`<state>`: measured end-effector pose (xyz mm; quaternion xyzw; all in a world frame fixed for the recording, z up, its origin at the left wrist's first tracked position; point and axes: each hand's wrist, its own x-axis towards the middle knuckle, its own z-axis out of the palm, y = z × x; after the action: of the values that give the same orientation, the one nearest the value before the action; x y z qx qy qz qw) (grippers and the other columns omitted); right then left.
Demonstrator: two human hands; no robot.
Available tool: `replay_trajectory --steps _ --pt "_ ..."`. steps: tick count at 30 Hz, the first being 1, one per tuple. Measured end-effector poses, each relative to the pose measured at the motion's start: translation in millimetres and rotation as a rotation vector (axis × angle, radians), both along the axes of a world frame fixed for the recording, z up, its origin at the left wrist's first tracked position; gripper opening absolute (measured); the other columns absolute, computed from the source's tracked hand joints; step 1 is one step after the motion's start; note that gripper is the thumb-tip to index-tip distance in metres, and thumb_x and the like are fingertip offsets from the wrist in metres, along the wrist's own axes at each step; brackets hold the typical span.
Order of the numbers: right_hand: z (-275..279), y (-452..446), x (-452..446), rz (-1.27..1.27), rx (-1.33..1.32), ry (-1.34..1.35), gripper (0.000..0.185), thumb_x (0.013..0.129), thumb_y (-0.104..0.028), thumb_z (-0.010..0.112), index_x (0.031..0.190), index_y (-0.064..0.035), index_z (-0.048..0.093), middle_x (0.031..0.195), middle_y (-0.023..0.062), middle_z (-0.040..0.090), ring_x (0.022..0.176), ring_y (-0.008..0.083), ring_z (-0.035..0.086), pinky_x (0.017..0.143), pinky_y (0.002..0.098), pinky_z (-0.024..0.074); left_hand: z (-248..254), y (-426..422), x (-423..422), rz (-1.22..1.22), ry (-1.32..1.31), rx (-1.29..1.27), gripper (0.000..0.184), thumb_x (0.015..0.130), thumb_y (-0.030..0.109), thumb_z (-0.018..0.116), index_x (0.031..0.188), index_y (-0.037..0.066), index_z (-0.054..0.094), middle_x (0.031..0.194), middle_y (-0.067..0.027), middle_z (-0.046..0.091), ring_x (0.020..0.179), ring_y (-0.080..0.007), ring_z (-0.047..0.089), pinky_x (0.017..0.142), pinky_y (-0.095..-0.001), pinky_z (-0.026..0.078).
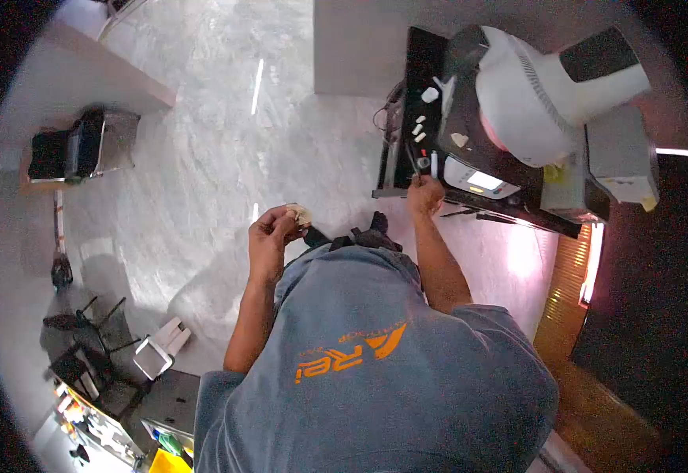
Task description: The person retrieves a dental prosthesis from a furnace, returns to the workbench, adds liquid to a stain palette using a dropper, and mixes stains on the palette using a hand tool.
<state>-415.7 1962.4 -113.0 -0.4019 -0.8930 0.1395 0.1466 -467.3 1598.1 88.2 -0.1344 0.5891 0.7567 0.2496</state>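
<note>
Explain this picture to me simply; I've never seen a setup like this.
There is no robot here: one camera, worn on a person's head, looks down past their grey-blue shirt. The hands are bare. The left hand pinches a small pale piece. The right hand, by the edge of a black table, seems to hold a thin dark tool. On that table are a big white machine, a lit screen and little white pieces.
</note>
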Motion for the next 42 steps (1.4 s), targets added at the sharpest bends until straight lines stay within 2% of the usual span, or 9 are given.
replay_trajectory --steps 3,9,13,17,22,25,31,37,42 --pt "-17 0 -5 -0.163 -0.074 -0.003 0.025 0.083 -0.032 0.081 0.088 -0.0068 0.079 0.080 0.0146 0.074 0.079 0.0362 0.070 0.072 0.0460 0.0539 -1 -11 -5 0.009 -0.020 0.051 0.027 0.101 0.014 0.065 0.118 -0.006 0.067 0.104 -0.0160 0.073 0.094 -0.0228 0.074 0.079 -0.0342 0.062" --pt "4 -10 -6 -0.032 0.023 0.029 0.024 0.081 -0.028 0.082 0.087 -0.0044 0.078 0.080 0.0161 0.073 0.078 0.0366 0.068 0.073 0.0468 0.0538 10 -30 -12 0.054 -0.035 0.087 0.026 0.100 0.013 0.065 0.119 -0.005 0.066 0.105 -0.0145 0.074 0.095 -0.0228 0.074 0.079 -0.0338 0.062" --pt "19 -44 -16 0.022 0.157 0.141 0.025 0.081 -0.019 0.081 0.100 -0.0047 0.077 0.084 0.0138 0.073 0.084 0.0340 0.068 0.072 0.0478 0.0541 9 -47 -15 0.070 -0.008 0.101 0.028 0.099 0.018 0.067 0.117 -0.005 0.067 0.104 -0.0138 0.073 0.095 -0.0235 0.074 0.081 -0.0363 0.062" --pt "43 -106 -46 0.293 -0.384 0.433 0.017 0.086 -0.009 0.075 0.102 -0.0011 0.074 0.089 0.0114 0.073 0.081 0.0231 0.070 0.073 0.0347 0.0554 9 -65 -18 0.112 0.001 0.109 0.029 0.099 0.019 0.067 0.117 -0.004 0.067 0.105 -0.0136 0.073 0.095 -0.0234 0.074 0.081 -0.0377 0.063" --pt "155 -233 -89 0.727 -1.186 0.212 0.017 0.097 -0.008 0.068 0.110 0.0004 0.073 0.096 0.0070 0.075 0.087 0.0135 0.068 0.077 0.0278 0.0546 13 -99 -18 0.238 0.023 0.092 0.028 0.100 0.015 0.067 0.118 -0.006 0.066 0.104 -0.0151 0.075 0.095 -0.0231 0.075 0.080 -0.0319 0.062" --pt "189 -289 -113 0.895 -1.425 0.064 0.020 0.098 -0.010 0.068 0.114 0.0006 0.072 0.097 0.0071 0.075 0.087 0.0116 0.068 0.075 0.0269 0.0541 11 -120 -21 0.331 0.049 0.063 0.026 0.100 0.015 0.067 0.116 -0.005 0.067 0.105 -0.0144 0.074 0.096 -0.0225 0.074 0.081 -0.0354 0.063" --pt "182 -358 -165 1.195 -1.336 -0.060 0.022 0.097 -0.011 0.069 0.114 0.0015 0.073 0.096 0.0078 0.075 0.081 0.0094 0.067 0.069 0.0258 0.0536 11 -166 -35 0.554 0.096 0.037 0.028 0.099 0.016 0.068 0.116 -0.005 0.067 0.107 -0.0145 0.073 0.096 -0.0215 0.073 0.082 -0.0362 0.063" --pt "189 -430 -232 1.371 -1.396 -0.107 0.021 0.093 -0.007 0.073 0.111 0.0028 0.073 0.093 0.0089 0.075 0.083 0.0110 0.070 0.074 0.0267 0.0567 11 -226 -76 0.675 0.133 -0.067 0.031 0.098 0.017 0.070 0.121 -0.005 0.066 0.109 -0.0129 0.073 0.099 -0.0202 0.071 0.084 -0.0342 0.061" --pt "201 -506 -303 1.372 -1.413 -0.236 0.019 0.091 -0.004 0.073 0.108 0.0049 0.072 0.094 0.0093 0.075 0.084 0.0118 0.070 0.076 0.0258 0.0572 5 -286 -126 0.821 0.165 -0.028 0.038 0.097 0.012 0.070 0.131 -0.003 0.061 0.112 -0.0126 0.072 0.105 -0.0197 0.069 0.088 -0.0320 0.057"
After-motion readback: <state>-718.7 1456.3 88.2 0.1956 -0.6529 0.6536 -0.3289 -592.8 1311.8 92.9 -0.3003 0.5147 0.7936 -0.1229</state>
